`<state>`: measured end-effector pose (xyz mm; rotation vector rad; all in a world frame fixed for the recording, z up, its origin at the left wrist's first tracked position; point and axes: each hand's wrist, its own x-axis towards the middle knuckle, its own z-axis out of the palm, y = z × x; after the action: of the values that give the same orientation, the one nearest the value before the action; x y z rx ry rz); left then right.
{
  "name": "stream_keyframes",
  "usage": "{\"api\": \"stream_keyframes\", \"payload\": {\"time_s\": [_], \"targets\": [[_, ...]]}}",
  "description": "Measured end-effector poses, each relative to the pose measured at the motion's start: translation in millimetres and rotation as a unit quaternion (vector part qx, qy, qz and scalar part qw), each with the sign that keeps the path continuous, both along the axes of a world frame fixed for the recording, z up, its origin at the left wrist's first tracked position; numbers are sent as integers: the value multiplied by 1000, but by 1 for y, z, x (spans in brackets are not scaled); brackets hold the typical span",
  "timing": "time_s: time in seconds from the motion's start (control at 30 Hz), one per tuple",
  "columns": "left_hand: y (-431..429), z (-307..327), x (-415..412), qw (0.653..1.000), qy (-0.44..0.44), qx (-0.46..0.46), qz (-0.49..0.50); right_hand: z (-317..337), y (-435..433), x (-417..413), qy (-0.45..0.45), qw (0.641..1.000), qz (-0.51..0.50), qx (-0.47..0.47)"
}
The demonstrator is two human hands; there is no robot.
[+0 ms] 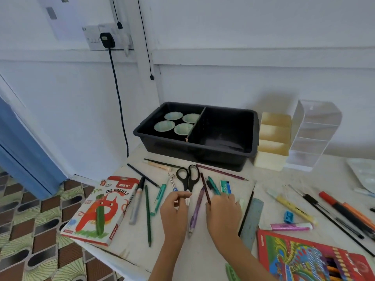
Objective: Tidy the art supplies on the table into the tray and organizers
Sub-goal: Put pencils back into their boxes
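Pale corner of a room.
White wall [243, 37] with socket [95, 38]; patterned floor [30, 230]; blue panel [20, 155] left; white table [129, 240].

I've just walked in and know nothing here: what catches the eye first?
A left hand and a right hand reach among scattered pencils in the middle of the table, near black scissors. Behind stands a black tray with four pale dishes in its left compartment; a bright oil pastels box lies at the table's left edge.
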<state>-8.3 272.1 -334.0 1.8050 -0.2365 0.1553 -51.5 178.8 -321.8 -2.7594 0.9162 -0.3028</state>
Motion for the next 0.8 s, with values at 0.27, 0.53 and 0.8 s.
{"api": "stream_keyframes", "payload": {"time_s": [0.27, 0.53, 0.8], "targets": [[-21, 0, 24, 998, -28, 46, -44, 23, -40, -13, -240, 928, -88, 270], [-78, 15, 56, 967, -73, 180, -163, 58, -100, -46, -427, 785, -144, 425], [-120, 22, 77, 844, -185, 379, -330, 58, -127, -76, -516, 697, -205, 454]]}}
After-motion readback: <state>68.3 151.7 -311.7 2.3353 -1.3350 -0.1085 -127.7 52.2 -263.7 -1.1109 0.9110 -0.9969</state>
